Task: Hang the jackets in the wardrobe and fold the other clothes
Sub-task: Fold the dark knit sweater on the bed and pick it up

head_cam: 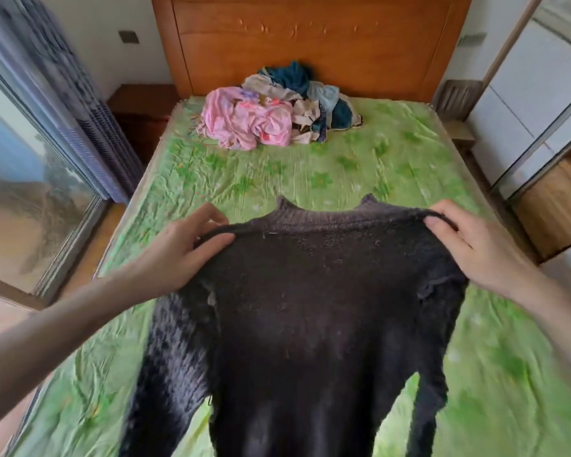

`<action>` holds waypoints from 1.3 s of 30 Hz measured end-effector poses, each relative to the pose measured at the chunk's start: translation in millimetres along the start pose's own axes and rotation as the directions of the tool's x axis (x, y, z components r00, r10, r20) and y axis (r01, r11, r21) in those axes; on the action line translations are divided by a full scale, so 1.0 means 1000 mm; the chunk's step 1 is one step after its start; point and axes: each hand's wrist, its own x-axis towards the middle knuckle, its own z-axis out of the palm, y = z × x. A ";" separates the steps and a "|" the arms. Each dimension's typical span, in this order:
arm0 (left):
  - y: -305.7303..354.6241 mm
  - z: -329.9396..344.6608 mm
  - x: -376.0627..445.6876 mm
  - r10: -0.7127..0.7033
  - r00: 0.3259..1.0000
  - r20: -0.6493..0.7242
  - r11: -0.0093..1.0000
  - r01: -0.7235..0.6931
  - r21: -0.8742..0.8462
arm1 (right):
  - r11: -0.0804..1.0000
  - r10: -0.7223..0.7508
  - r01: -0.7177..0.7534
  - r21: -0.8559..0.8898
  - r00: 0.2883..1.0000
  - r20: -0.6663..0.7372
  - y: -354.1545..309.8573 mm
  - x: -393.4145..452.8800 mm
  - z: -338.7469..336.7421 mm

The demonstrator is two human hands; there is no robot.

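A dark knitted sweater (310,318) hangs spread out in front of me over the bed, collar up, its sleeves dangling down at both sides. My left hand (182,249) pinches its left shoulder, and my right hand (465,242) pinches its right shoulder. A pile of unfolded clothes (274,110), pink, white, teal and pale blue, lies at the far end of the bed beside the headboard.
The bed (310,173) has a green flowered sheet and a wooden headboard (310,44). A white wardrobe (534,103) with sliding doors stands on the right. A window and a curtain (80,103) run along the left. Wooden nightstands sit in both far corners.
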 end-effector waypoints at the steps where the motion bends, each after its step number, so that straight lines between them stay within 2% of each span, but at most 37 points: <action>1: -0.025 0.020 0.012 -0.011 0.999 -0.036 1.000 0.012 0.025 | 0.999 0.030 -0.030 0.040 1.000 0.010 0.018 0.006 0.028; 3: -0.082 0.066 0.037 0.002 0.997 -0.073 0.988 0.009 0.155 | 0.994 0.077 -0.080 0.077 0.996 0.038 0.058 0.017 0.090; 6: -0.172 0.136 0.076 0.004 0.999 -0.038 0.945 0.009 0.327 | 0.993 0.107 -0.110 0.036 0.992 0.063 0.122 0.035 0.188; 10: -0.278 0.214 0.127 -0.043 0.999 0.034 0.875 0.021 0.484 | 0.985 0.116 -0.094 -0.147 0.982 0.148 0.202 0.065 0.299; 13: -0.327 0.245 0.167 -0.057 0.998 0.011 0.843 0.042 0.536 | 0.961 0.086 -0.028 -0.274 0.975 0.204 0.237 0.101 0.347; 17: -0.369 0.259 0.226 -0.023 0.999 0.023 0.789 0.004 0.614 | 0.912 0.047 0.053 -0.407 0.971 0.234 0.266 0.173 0.379; 20: -0.398 0.277 0.262 -0.105 0.994 0.005 0.732 0.074 0.678 | 0.874 0.045 0.078 -0.479 0.970 0.240 0.286 0.214 0.414; 22: -0.416 0.295 0.279 -0.182 0.982 -0.040 0.678 0.155 0.719 | 0.852 0.135 0.000 -0.524 0.967 0.218 0.292 0.232 0.444; 24: -0.436 0.318 0.287 -0.198 0.977 -0.082 0.649 0.193 0.736 | 0.844 0.232 -0.103 -0.527 0.955 0.184 0.299 0.237 0.478; 26: -0.450 0.348 0.287 -0.098 0.992 -0.076 0.691 0.123 0.712 | 0.859 0.141 -0.043 -0.511 0.978 0.153 0.307 0.228 0.512; 29: -0.456 0.387 0.274 0.020 0.998 0.054 0.776 -0.049 0.629 | 0.902 -0.031 0.116 -0.415 0.978 0.206 0.304 0.199 0.548; 32: -0.467 0.407 0.264 -0.051 0.988 0.145 0.760 -0.056 0.648 | 0.917 0.072 0.066 -0.394 0.943 0.326 0.307 0.175 0.568; 39: -0.480 0.414 0.268 -0.073 0.986 0.149 0.722 -0.051 0.690 | 0.920 0.095 0.034 -0.391 0.948 0.305 0.325 0.168 0.587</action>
